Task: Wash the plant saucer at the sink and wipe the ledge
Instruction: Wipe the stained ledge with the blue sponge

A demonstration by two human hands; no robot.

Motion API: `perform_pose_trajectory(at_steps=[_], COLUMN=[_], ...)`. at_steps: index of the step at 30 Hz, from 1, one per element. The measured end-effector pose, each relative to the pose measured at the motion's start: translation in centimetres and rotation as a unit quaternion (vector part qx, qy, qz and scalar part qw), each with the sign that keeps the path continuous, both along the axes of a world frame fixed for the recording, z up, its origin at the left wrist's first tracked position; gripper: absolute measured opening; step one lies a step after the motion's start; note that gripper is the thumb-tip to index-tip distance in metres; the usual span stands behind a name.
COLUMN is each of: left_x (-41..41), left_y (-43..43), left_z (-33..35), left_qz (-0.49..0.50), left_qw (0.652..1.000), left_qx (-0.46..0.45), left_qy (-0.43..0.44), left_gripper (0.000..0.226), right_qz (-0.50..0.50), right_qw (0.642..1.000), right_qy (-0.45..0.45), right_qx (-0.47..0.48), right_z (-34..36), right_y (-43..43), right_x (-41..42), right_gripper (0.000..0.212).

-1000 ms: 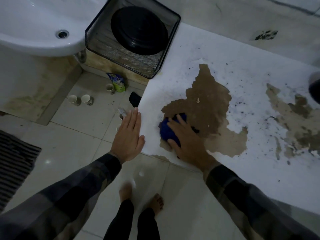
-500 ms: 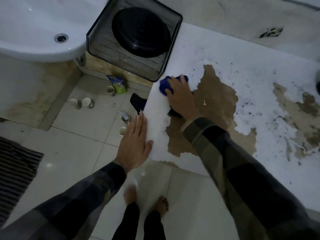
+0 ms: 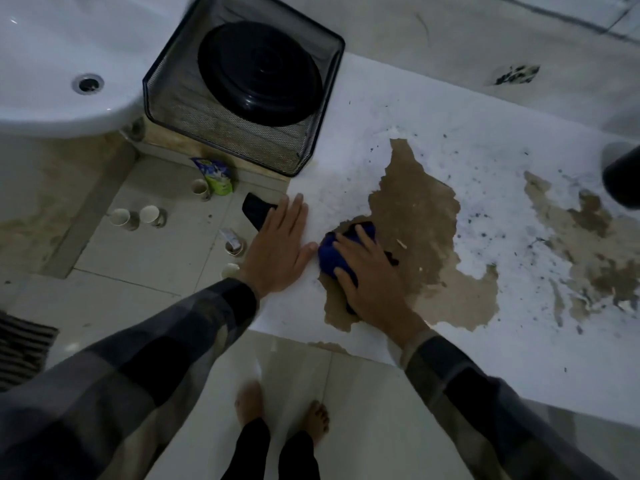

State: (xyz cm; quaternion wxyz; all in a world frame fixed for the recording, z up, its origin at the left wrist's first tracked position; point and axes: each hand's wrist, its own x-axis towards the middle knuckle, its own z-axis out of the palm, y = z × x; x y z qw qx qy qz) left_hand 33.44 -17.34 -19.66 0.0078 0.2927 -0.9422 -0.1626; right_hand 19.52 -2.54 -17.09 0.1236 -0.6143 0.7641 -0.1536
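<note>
A: Back from beside the wire mesh basket [image 3: 242, 140], the right hand [image 3: 370, 282] now clutches the blue cloth [image 3: 329, 258] at the brown patch [image 3: 422, 202], near end.

B: And the left hand [image 3: 277, 251]?

A: Flat, fingers straight, at the ledge [image 3: 450, 109] edge. Black plant saucer [image 3: 259, 71] lies in the basket, beside the sink [image 3: 52, 109].

B: Then I'd sweep the dark specks [image 3: 481, 233] toward that waiting palm, with firm, overlapping strokes.

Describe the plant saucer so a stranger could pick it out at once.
Start at the white sink, top left. Right beside it stands a black wire-mesh basket. The saucer is the round, ridged black dish lying inside it, the basket's only content.
</note>
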Motion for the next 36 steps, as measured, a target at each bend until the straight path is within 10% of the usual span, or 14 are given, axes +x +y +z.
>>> perform_pose_trajectory(at_steps=[13, 21, 36], left_x=[4.0, 3.8, 3.7], left_y=[7.3, 7.4, 7.4], left_z=[0.4, 0.4, 0.5], left_qz=[0.137, 0.129, 0.101], left_qw=[0.99, 0.991, 0.995], left_qx=[0.031, 0.017, 0.012], left_qy=[0.024, 0.012, 0.013], left_gripper=[0.071, 0.072, 0.071], right_qz=[-0.095, -0.166, 0.144], right_qw=[0.995, 0.984, 0.989], right_qy=[-0.005, 0.019, 0.034], right_qx=[0.019, 0.058, 0.024], right_z=[0.6, 3.1, 0.9], right_y=[-11.7, -2.5, -7.4], right_x=[-5.2, -7.7, -1.5], right_gripper=[0.041, 0.044, 0.039])
